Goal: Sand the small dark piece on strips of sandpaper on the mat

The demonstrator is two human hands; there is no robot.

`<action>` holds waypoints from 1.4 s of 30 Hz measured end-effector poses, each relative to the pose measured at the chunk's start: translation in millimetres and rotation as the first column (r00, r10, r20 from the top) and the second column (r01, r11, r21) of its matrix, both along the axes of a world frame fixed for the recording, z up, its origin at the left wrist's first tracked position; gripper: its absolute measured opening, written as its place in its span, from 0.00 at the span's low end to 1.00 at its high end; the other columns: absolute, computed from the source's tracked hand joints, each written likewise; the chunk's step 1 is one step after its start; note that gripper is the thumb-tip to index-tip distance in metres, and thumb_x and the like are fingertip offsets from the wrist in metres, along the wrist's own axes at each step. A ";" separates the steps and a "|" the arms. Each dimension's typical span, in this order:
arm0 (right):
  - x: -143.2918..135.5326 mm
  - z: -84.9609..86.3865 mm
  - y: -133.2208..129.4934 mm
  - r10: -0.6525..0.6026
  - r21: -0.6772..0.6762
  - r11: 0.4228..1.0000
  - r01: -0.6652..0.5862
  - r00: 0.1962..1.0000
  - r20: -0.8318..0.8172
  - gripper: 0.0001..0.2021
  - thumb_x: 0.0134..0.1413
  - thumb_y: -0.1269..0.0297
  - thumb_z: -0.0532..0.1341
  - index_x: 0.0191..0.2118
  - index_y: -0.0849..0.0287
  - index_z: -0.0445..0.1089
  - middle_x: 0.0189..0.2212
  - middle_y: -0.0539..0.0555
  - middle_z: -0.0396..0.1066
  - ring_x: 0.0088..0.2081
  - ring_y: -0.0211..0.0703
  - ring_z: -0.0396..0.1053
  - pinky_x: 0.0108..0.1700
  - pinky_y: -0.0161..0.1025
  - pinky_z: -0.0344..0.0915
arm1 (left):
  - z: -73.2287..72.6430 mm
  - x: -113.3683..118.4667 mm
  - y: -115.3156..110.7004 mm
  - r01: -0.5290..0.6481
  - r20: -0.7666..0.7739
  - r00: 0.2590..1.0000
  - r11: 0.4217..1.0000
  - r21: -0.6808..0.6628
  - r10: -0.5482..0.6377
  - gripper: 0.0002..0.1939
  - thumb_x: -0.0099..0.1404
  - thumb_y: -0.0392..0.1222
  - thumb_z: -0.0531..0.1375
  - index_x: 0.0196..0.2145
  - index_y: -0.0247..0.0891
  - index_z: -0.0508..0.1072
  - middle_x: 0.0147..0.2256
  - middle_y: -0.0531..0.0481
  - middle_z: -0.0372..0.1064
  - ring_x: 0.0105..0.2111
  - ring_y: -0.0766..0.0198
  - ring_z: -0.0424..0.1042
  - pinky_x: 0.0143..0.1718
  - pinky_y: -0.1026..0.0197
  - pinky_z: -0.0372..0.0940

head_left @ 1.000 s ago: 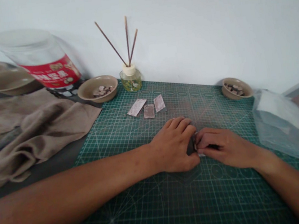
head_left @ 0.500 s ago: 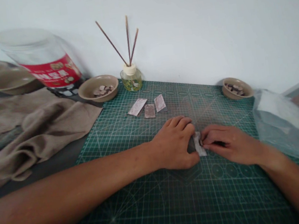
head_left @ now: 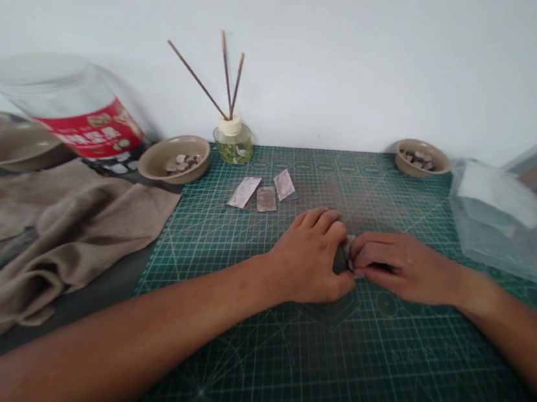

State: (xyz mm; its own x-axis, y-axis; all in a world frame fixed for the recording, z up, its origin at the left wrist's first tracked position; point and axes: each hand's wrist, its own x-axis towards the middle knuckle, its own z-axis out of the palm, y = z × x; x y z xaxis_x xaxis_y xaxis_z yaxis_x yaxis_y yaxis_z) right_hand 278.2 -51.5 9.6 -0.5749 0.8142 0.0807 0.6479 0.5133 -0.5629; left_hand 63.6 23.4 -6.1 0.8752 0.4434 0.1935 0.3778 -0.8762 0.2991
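Observation:
My left hand lies curved on the cutting mat, thumb and fingers pressing down the edges of a small dark grey sheet that looks like sandpaper. Its whitish, dusty end is mostly covered by my right hand. The fingers of that hand are pinched together against the sheet, close to the left fingertips. A small piece seems to be in the pinch, but the fingers hide it. Three dusty rectangles of similar sheet, a long one, a short one and a tilted one, lie beyond my left hand.
Small pieces fill part of a left bowl and a right bowl. A reed diffuser and a large plastic jar stand by the wall. A brown cloth lies left, a clear plastic bag right.
My right hand has slid left along the sheet, covering most of its whitish end. My left hand stays in place; the whole view has shifted slightly.

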 end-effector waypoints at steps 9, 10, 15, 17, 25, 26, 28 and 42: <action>-0.6 -5.5 2.4 -0.044 0.004 0.999 0.044 0.995 -0.084 0.05 0.64 0.71 0.61 0.37 0.55 0.72 0.38 0.51 0.73 0.41 0.41 0.72 0.44 0.40 0.69 | 3.1 0.8 1.8 0.057 0.015 0.998 0.998 -0.019 -0.056 0.21 0.60 0.50 0.61 0.49 0.39 0.69 0.62 0.40 0.61 0.64 0.44 0.58 0.64 0.43 0.55; -1.2 -5.7 1.9 -0.037 -0.006 0.999 0.037 0.995 -0.094 0.05 0.64 0.70 0.61 0.37 0.55 0.72 0.37 0.51 0.73 0.41 0.41 0.72 0.44 0.40 0.70 | 3.6 0.7 2.3 0.069 0.017 0.997 0.997 -0.019 -0.069 0.21 0.60 0.50 0.61 0.48 0.39 0.70 0.62 0.41 0.62 0.64 0.44 0.57 0.64 0.43 0.54; -2.8 -7.3 2.4 -0.008 0.018 1.000 0.009 0.995 -0.095 0.05 0.65 0.70 0.60 0.37 0.54 0.71 0.37 0.51 0.73 0.40 0.41 0.72 0.44 0.40 0.69 | 4.4 0.2 2.3 0.091 0.029 0.996 0.996 -0.020 -0.090 0.22 0.60 0.52 0.61 0.48 0.38 0.71 0.63 0.41 0.62 0.64 0.44 0.58 0.65 0.43 0.52; -0.1 -6.8 3.4 -0.044 0.050 0.998 0.047 0.998 -0.052 0.05 0.65 0.71 0.60 0.38 0.55 0.71 0.39 0.52 0.73 0.42 0.42 0.71 0.45 0.41 0.69 | 3.7 0.4 1.3 0.074 0.030 0.997 0.997 -0.020 -0.074 0.23 0.60 0.52 0.61 0.49 0.37 0.70 0.63 0.41 0.62 0.64 0.44 0.58 0.66 0.43 0.52; 6.3 -2.0 -3.0 -0.047 0.017 0.999 0.047 0.999 -0.024 0.04 0.65 0.70 0.60 0.39 0.55 0.71 0.40 0.52 0.72 0.41 0.41 0.72 0.45 0.39 0.68 | 2.1 1.1 -1.0 0.027 0.025 0.999 1.000 -0.015 -0.027 0.25 0.60 0.53 0.62 0.50 0.35 0.68 0.61 0.38 0.63 0.63 0.46 0.60 0.65 0.46 0.54; 5.9 -1.9 -3.0 -0.045 0.028 0.999 0.045 0.999 -0.015 0.05 0.66 0.70 0.59 0.39 0.55 0.71 0.40 0.52 0.72 0.42 0.41 0.72 0.45 0.39 0.68 | 2.4 1.1 -1.1 0.028 0.022 0.999 1.000 -0.014 -0.027 0.25 0.60 0.53 0.62 0.50 0.35 0.68 0.61 0.38 0.63 0.62 0.46 0.60 0.65 0.46 0.54; 6.3 -1.5 -2.2 -0.080 0.064 0.995 0.079 0.997 0.018 0.04 0.67 0.70 0.59 0.39 0.55 0.70 0.41 0.53 0.72 0.42 0.42 0.72 0.46 0.40 0.68 | 2.9 1.2 -1.3 0.024 0.018 1.000 1.000 -0.007 -0.024 0.24 0.60 0.52 0.62 0.50 0.35 0.68 0.61 0.39 0.63 0.63 0.46 0.60 0.65 0.46 0.54; 1.6 -1.3 4.5 -0.139 0.193 0.975 0.113 0.982 0.126 0.04 0.66 0.70 0.58 0.39 0.56 0.70 0.40 0.55 0.74 0.43 0.47 0.71 0.48 0.48 0.66 | -0.3 0.1 -6.6 -0.018 -0.005 1.000 1.000 0.026 0.018 0.23 0.63 0.54 0.59 0.49 0.34 0.68 0.63 0.36 0.60 0.65 0.45 0.56 0.67 0.45 0.49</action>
State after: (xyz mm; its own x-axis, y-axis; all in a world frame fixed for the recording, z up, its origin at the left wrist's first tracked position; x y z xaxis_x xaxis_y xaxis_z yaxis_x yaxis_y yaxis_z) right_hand 279.9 -47.0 8.3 -0.4849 0.8592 0.1632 0.7784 0.5091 -0.3674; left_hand 63.7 16.8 -6.4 0.8683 0.4537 0.2005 0.3947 -0.8768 0.2745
